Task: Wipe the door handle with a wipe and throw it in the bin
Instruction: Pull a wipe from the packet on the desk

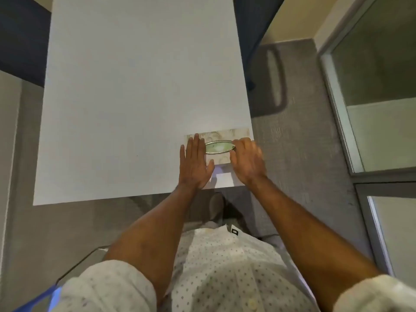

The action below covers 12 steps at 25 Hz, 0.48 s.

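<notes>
Grey carpet (pixel 304 158) is running under a white table (pixel 139 97) as I'm looking down. I'm pressing my left hand (pixel 195 164) flat and open on a pack of wipes (pixel 221 134) at the table's near right corner, fingers spread. My right hand (pixel 246 161) is curling over the right end of the pack's oval opening (pixel 218 148); it is blurred, so I cannot tell whether it is pinching a wipe. Both rolled sleeves are framing my dotted shirt (pixel 227 264).

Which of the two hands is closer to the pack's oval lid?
Right. The right hand touches the right end of the oval lid; the left hand lies flat just left of it.
</notes>
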Tool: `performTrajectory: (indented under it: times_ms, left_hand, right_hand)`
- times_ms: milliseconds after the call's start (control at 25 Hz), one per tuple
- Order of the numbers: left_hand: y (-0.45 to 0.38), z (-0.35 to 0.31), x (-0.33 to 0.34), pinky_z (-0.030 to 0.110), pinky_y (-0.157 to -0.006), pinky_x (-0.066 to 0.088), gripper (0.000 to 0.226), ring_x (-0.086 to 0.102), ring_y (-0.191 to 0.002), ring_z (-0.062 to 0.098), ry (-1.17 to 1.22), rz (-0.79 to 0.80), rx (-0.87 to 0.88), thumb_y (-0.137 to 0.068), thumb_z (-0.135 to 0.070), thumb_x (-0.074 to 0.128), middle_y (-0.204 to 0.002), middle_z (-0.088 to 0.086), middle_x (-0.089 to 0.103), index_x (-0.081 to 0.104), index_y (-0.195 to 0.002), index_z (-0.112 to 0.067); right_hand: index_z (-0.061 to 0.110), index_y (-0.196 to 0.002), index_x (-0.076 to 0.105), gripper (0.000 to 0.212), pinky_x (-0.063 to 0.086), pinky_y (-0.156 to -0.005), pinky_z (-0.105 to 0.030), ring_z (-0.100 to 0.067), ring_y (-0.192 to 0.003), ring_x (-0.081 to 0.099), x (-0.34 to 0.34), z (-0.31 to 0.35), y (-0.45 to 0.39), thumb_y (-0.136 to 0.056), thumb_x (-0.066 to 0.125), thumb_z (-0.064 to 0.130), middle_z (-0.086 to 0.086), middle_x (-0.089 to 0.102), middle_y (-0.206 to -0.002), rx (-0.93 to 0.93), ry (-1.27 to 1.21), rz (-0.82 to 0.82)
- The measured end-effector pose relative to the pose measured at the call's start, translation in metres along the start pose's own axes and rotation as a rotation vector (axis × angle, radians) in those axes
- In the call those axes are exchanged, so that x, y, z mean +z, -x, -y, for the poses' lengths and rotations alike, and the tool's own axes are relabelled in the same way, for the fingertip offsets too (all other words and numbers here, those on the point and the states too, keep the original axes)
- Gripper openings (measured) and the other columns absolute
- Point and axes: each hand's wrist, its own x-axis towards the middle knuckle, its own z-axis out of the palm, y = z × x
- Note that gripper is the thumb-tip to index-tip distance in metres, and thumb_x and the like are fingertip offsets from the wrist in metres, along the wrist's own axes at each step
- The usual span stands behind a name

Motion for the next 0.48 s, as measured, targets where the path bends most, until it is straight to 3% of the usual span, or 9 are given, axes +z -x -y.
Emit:
performTrajectory:
  times_ms: [200, 480]
  left_hand:
    - [-0.019, 0.014, 0.008, 0.052, -0.135, -0.002, 0.081, -0.011, -0.164, 0.027, 0.043, 0.068, 0.007, -0.111, -0.049, 0.046, -0.177, 0.007, -0.011, 0.002, -0.169, -0.014]
    - [-0.028, 0.023, 0.014, 0.051, -0.134, -0.002, 0.082, -0.009, -0.165, 0.027, 0.135, 0.066, 0.038, -0.11, -0.052, 0.049, -0.178, 0.005, -0.008, 0.006, -0.17, -0.016]
  right_hand:
    - [0.019, -0.122, 0.068, 0.025, 0.048, -0.092, -0.037, -0.022, -0.104, 0.06, 0.008, 0.021, -0.026, -0.104, 0.057, 0.033, -0.005, 0.068, -0.125, -0.074, 0.053, 0.061]
    - [0.021, -0.116, 0.075, 0.024, 0.046, -0.094, -0.042, -0.022, -0.101, 0.065, 0.013, 0.03, -0.044, -0.101, 0.062, 0.035, -0.002, 0.074, -0.116, -0.098, 0.121, 0.087]
